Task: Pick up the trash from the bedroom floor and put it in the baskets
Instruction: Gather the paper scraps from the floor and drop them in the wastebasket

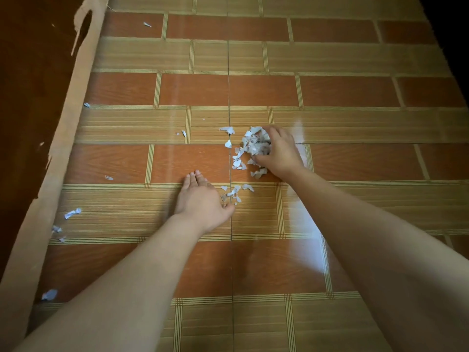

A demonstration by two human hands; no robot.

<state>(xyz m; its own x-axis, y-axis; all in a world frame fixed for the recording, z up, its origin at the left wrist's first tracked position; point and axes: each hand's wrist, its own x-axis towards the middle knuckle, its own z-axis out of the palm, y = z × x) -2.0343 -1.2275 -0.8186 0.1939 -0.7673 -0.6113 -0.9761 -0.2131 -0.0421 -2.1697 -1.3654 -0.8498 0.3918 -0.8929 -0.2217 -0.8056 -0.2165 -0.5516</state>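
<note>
- The right hand [278,151] is curled round a heaped pile of torn white paper scraps [256,142] at the middle of the orange-and-tan patterned vinyl floor [330,92]; its fingers are bent over the far and near sides of the heap, gathering or gripping it while it sits on the floor.
- The left hand [203,199] lies nearer and to the left, fingers straight and together, palm down against the floor, holding nothing; its thumb is just beside a small cluster of loose white shreds [233,193].
- More shreds trail from the heap toward the near side and to its left.
- Stray white scraps lie well apart along the left edge of the floor covering: one crumpled piece [72,213], a bluish-white piece [49,294] nearer, and a tiny one [147,24] far away.
- No basket shows in this view, so nothing can be counted as binned from here.
- Judgement: the task looks to be at an early-to-middle stage. Most litter is swept into one heap, but lifting it, collecting the trailing shreds and the left-edge strays, and carrying everything to the baskets is all left.
</note>
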